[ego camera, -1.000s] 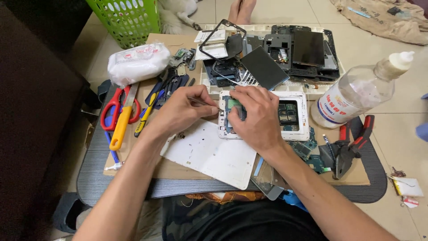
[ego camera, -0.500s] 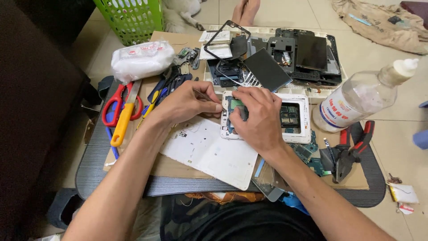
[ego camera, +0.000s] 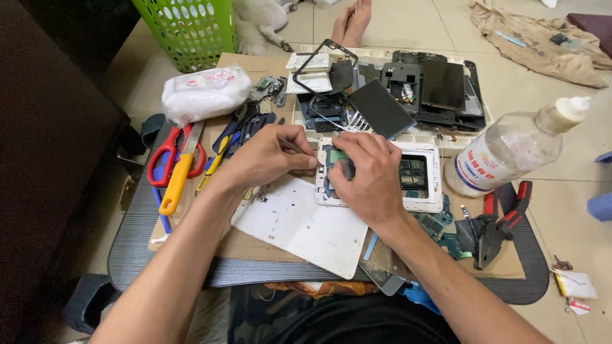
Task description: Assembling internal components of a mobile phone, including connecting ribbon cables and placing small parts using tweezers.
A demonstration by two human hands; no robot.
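An opened white phone body [ego camera: 421, 175] lies on a cardboard sheet [ego camera: 255, 245] in the middle of the view, its circuit board exposed. My right hand [ego camera: 368, 175] presses down on its left part, covering much of it. My left hand [ego camera: 271, 155] pinches thin metal tweezers [ego camera: 298, 149] whose tip points into the phone's left edge, just under my right fingers. A white flat back cover [ego camera: 299, 224] rests on the cardboard just in front of the phone.
Red scissors [ego camera: 167, 153], a yellow-handled knife [ego camera: 178, 178] and screwdrivers [ego camera: 233, 135] lie left. A clear liquid bottle [ego camera: 510, 150] and red pliers [ego camera: 500, 220] lie right. Dismantled phone parts in a tray [ego camera: 408, 89], a white wipes pack [ego camera: 204, 92] and a green basket [ego camera: 188, 28] sit behind.
Both hands stay on the phone with only slight shifts; the camera view has drifted a little.
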